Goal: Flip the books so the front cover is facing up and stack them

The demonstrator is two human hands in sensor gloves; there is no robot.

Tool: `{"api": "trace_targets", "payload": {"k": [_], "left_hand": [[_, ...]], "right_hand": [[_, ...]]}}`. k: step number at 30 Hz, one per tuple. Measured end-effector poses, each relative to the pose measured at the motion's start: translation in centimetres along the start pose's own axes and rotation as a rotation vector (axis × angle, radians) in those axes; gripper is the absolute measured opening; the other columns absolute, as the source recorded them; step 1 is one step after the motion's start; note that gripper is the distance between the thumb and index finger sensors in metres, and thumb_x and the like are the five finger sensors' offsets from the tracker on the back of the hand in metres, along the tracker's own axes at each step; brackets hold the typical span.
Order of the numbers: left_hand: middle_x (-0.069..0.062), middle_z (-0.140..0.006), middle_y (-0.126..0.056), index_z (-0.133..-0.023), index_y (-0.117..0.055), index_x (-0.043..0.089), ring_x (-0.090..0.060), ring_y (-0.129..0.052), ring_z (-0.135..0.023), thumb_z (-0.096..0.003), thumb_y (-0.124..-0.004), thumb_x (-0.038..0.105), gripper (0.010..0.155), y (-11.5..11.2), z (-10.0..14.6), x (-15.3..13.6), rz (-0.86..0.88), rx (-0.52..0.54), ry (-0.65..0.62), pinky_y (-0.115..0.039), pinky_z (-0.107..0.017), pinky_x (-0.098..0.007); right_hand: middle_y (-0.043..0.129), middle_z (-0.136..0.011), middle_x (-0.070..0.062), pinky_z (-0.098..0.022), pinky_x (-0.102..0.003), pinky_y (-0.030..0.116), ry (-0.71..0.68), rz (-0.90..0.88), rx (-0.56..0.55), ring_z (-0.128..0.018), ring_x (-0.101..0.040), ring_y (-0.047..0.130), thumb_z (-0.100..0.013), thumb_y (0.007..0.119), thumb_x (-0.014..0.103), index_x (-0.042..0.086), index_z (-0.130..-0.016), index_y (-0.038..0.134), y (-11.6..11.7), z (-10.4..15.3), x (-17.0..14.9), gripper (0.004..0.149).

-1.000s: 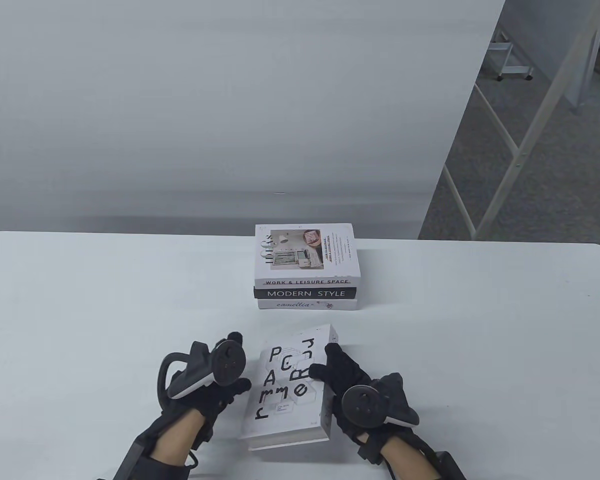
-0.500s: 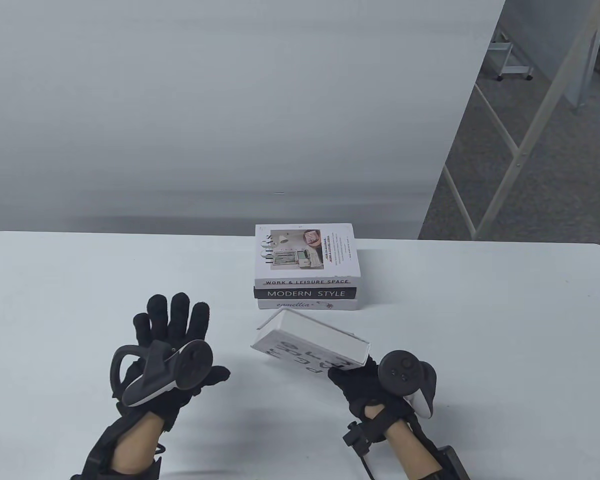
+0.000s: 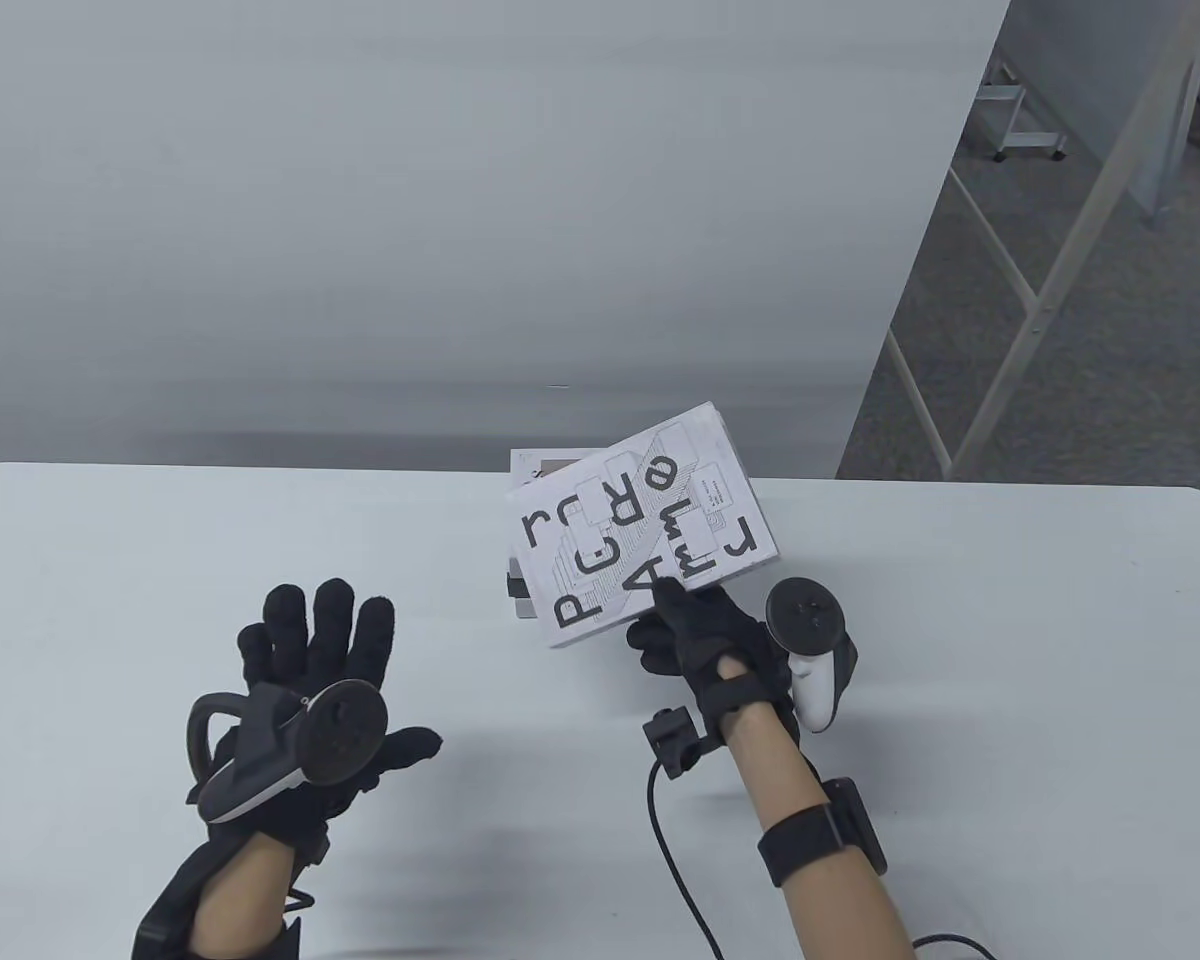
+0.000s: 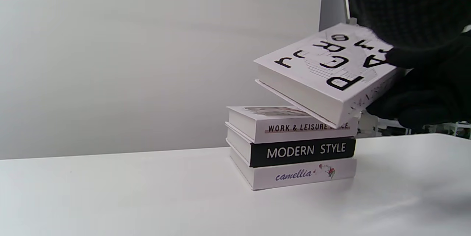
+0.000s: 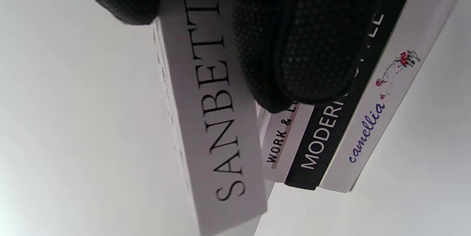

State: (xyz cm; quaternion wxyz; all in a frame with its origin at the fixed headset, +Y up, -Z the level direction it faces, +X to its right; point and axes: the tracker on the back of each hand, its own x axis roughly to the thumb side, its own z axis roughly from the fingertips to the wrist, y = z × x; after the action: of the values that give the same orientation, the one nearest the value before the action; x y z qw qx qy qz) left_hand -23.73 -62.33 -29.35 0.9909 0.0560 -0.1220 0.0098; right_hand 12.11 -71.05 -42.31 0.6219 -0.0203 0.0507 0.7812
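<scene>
My right hand grips a white book with big black letters by its spine edge and holds it tilted in the air just above the stack. The stack has three books: "Work & Leisure Space" on top, black "Modern Style", white "camellia" at the bottom. In the left wrist view the held book hovers over the stack's right part, not touching it. In the right wrist view my fingers wrap its spine, which reads "SANBETTE". My left hand is open and empty, fingers spread, above the table at the left.
The white table reaches to its far edge just behind the stack. A grey wall panel stands behind it. A cable runs from my right wrist down over the table. Floor and white frame legs lie at the right.
My right hand lifted the lettered book off the table, turned it over and carried it up over the stack. My left hand let go of it and opened to the left.
</scene>
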Motion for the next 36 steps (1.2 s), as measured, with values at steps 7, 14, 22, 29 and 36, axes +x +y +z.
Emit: {"api": "trace_targets", "payload": {"k": [7, 14, 22, 29, 36], "left_hand": [[-0.032, -0.11, -0.025, -0.113, -0.039, 0.007, -0.065, -0.015, -0.091, -0.0319, -0.074, 0.071, 0.109, 0.5, 0.3, -0.9, 0.031, 0.01, 0.014, -0.029, -0.063, -0.077], [-0.032, -0.11, -0.026, -0.112, -0.04, 0.006, -0.065, -0.016, -0.091, -0.0321, -0.074, 0.071, 0.109, 0.7, 0.5, -1.6, 0.053, 0.007, 0.028, -0.03, -0.063, -0.076], [-0.032, -0.11, -0.027, -0.112, -0.04, 0.006, -0.065, -0.016, -0.091, -0.0327, -0.074, 0.071, 0.108, 0.8, 0.5, -1.8, 0.063, 0.001, 0.032, -0.03, -0.063, -0.076], [-0.032, -0.111, -0.027, -0.112, -0.04, 0.006, -0.065, -0.016, -0.091, -0.0327, -0.074, 0.071, 0.108, 0.7, 0.4, -1.6, 0.066, -0.008, 0.025, -0.03, -0.063, -0.076], [-0.032, -0.111, -0.027, -0.112, -0.041, 0.006, -0.065, -0.016, -0.091, -0.0327, -0.074, 0.071, 0.108, 0.4, 0.2, -1.3, 0.06, -0.025, 0.019, -0.03, -0.063, -0.076]], "right_hand": [[0.091, -0.071, -0.021, -0.03, -0.028, 0.098, 0.16, -0.081, -0.032, -0.049, -0.021, 0.11, -0.054, 0.062, 0.057, -0.009, -0.088, 0.052, 1.5, -3.8, 0.1, 0.076], [0.092, -0.07, -0.02, -0.029, -0.027, 0.098, 0.254, -0.084, -0.078, -0.048, -0.019, 0.11, -0.054, 0.061, 0.058, -0.009, -0.088, 0.053, 3.6, -6.2, 0.5, 0.076], [0.091, -0.07, -0.02, -0.03, -0.028, 0.098, 0.312, -0.109, -0.102, -0.049, -0.019, 0.11, -0.055, 0.058, 0.058, -0.011, -0.087, 0.052, 4.8, -6.9, 0.5, 0.076], [0.088, -0.073, -0.025, -0.032, -0.031, 0.097, 0.312, -0.14, -0.045, -0.052, -0.024, 0.108, -0.056, 0.051, 0.053, -0.015, -0.09, 0.047, 4.9, -6.4, 0.5, 0.076], [0.086, -0.074, -0.027, -0.033, -0.032, 0.097, 0.322, -0.13, 0.004, -0.053, -0.025, 0.108, -0.057, 0.05, 0.049, -0.019, -0.09, 0.044, 5.1, -5.4, 0.5, 0.076]]}}
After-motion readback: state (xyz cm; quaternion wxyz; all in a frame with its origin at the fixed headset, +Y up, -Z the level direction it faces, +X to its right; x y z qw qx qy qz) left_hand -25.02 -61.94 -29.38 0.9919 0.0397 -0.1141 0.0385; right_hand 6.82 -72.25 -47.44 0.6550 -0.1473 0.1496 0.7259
